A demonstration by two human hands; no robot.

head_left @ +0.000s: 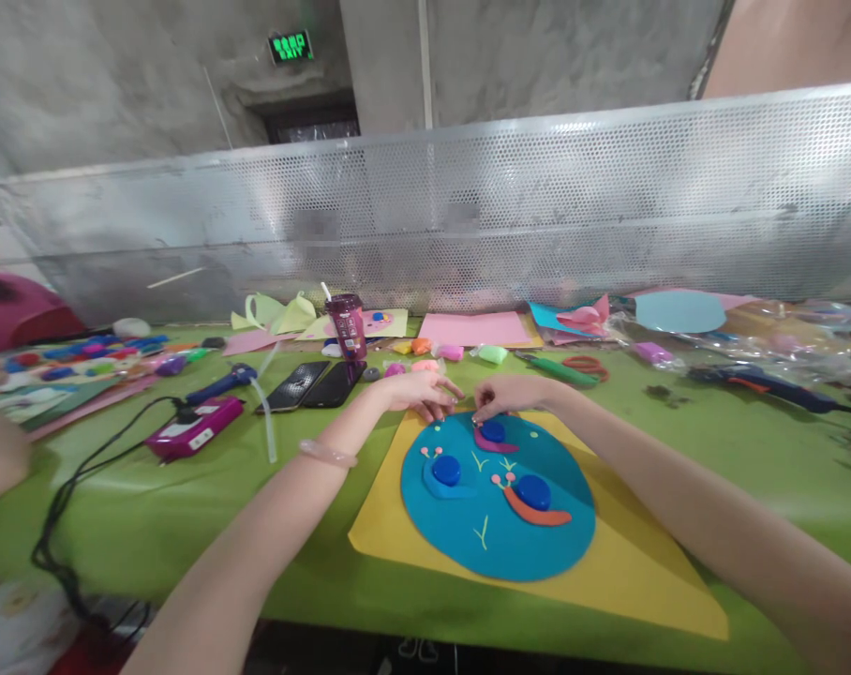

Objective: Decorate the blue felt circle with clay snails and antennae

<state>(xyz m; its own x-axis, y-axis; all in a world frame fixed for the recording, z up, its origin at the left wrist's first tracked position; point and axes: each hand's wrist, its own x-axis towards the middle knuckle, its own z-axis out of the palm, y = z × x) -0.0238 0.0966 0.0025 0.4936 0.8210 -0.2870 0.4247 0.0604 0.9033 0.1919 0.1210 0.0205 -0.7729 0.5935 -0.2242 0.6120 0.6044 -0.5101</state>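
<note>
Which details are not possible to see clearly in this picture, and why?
In the head view:
- Whatever the right hand may pinch beside the curved magenta strip: too small, partly behind the fingers.
- Print on the dark purple plastic cup: too small.
- Rounded pink object: cut off by left edge.

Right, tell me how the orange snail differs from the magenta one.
The orange snail lies nearer the person; the magenta snail sits toward the far edge of the blue circle. The orange snail looks larger in view than the magenta snail. The orange snail shows two pink balls at its head; the magenta snail shows none, with the right hand at its head end. Both have a round blue shell.
</note>
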